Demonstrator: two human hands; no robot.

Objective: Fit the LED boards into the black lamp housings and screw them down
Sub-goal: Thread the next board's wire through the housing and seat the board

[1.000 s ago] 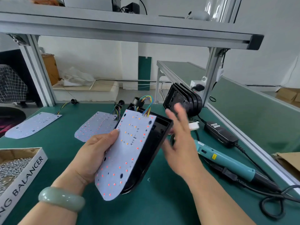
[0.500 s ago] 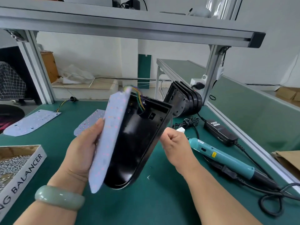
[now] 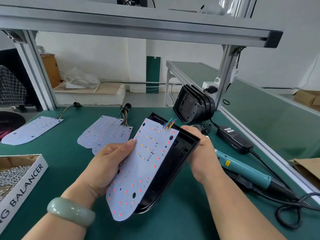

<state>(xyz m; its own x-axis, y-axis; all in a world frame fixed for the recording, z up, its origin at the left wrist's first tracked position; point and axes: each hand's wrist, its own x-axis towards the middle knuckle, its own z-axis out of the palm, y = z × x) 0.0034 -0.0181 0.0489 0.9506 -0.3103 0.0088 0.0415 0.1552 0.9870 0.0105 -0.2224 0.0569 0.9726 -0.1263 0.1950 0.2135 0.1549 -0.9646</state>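
A white LED board (image 3: 143, 163) with red and orange LEDs and coloured wires lies tilted over an open black lamp housing (image 3: 174, 163), held above the green table. My left hand (image 3: 110, 163) grips the board's left edge, thumb on its face. My right hand (image 3: 202, 153) holds the housing's right rim from behind, fingers hidden. More LED boards lie flat on the table: a stack (image 3: 105, 132) in the middle and one (image 3: 32, 129) at the left. A row of black housings (image 3: 194, 108) stands at the back right.
A teal electric screwdriver (image 3: 245, 170) with its cable lies to the right, beside a black power adapter (image 3: 233, 138). A cardboard box of screws (image 3: 20, 177) sits at the left. An aluminium frame post (image 3: 225, 73) stands behind the housings. Brown cardboard (image 3: 306, 168) lies at the right edge.
The board was swung up on edge away from the housing; now it lies back down over the housing face up. My right hand moved from beside the housing to its right rim.
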